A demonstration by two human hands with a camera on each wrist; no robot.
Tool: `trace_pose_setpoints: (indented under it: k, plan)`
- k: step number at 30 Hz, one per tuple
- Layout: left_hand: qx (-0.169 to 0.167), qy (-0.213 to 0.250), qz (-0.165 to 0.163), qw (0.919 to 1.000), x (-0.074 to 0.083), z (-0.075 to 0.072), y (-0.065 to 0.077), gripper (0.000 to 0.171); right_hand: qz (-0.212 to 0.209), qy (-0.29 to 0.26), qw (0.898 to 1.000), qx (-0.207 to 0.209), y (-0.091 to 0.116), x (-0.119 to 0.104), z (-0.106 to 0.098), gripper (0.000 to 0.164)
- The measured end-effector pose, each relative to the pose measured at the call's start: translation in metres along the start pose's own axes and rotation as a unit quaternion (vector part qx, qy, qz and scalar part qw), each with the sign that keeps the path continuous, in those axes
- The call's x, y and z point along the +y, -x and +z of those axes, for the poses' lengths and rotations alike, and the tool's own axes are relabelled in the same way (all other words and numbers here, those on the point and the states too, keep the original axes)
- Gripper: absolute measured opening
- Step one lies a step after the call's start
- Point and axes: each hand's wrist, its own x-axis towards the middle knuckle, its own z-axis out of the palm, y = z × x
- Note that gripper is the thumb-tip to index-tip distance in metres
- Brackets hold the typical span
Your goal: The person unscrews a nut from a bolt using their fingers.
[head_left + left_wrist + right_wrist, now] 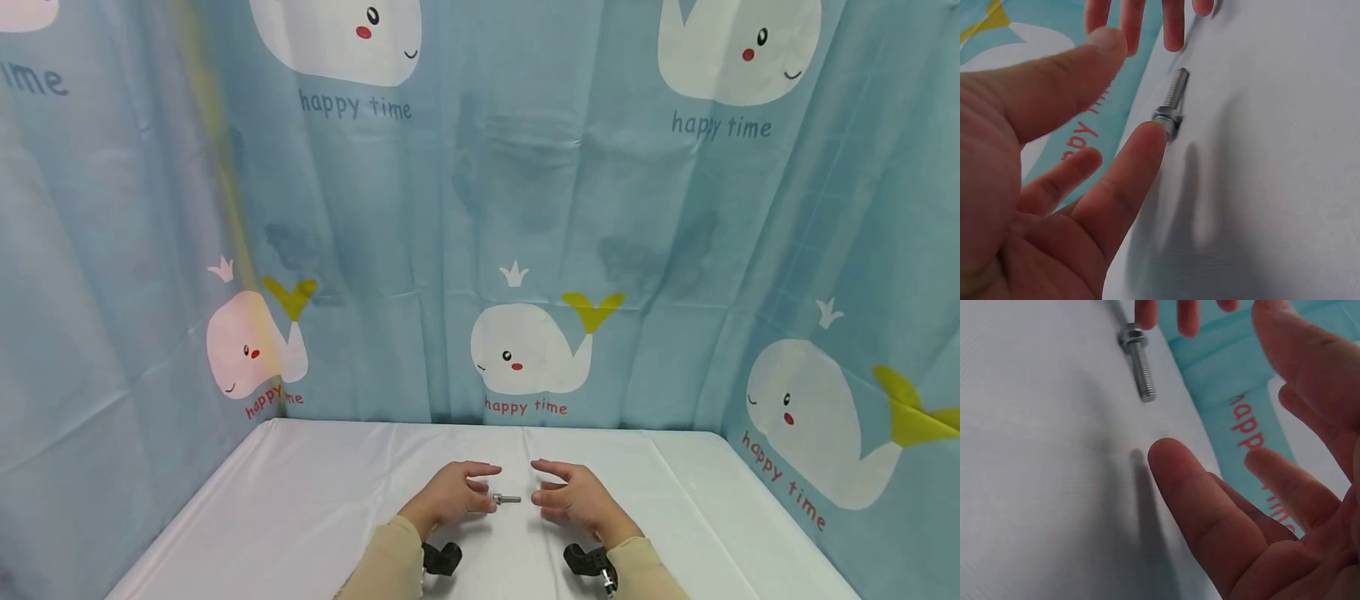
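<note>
A silver metal bolt (509, 499) lies on the white tabletop between the two hands, its thick end towards the left. In the left wrist view the bolt (1175, 94) shows a threaded shank and what looks like a nut close to its head. My left hand (456, 492), fingers apart and loosely bent, has a fingertip right by the bolt's thick end; whether it touches cannot be told. Beyond the threaded end, my right hand (573, 496) hovers with relaxed fingers and holds nothing. The right wrist view shows a gap between the bolt (1141, 369) and its fingers.
A white cloth covers the table (315, 492). Blue curtains (517, 192) printed with whales hang behind it and along both sides. Black wrist-worn devices sit below the left wrist (442, 558) and right wrist (587, 560).
</note>
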Motion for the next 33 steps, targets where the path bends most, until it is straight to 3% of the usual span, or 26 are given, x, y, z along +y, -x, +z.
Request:
trace_pose_setpoints:
  k: [8,17,33]
  plan:
    - [0.015,-0.028,-0.014,0.9994,-0.01,0.005,-0.004,0.049,-0.006,0.066,0.998,0.0,-0.008,0.008,0.01,0.055]
    - [0.042,-0.114,-0.005,0.9925,-0.013,0.009,-0.01,0.039,-0.035,0.173,0.984,0.012,-0.017,0.012,0.019,0.046]
    - [0.054,-0.181,0.038,0.9813,-0.011,0.014,-0.016,0.021,-0.034,0.234,0.971,0.033,-0.026,0.013,0.032,0.033]
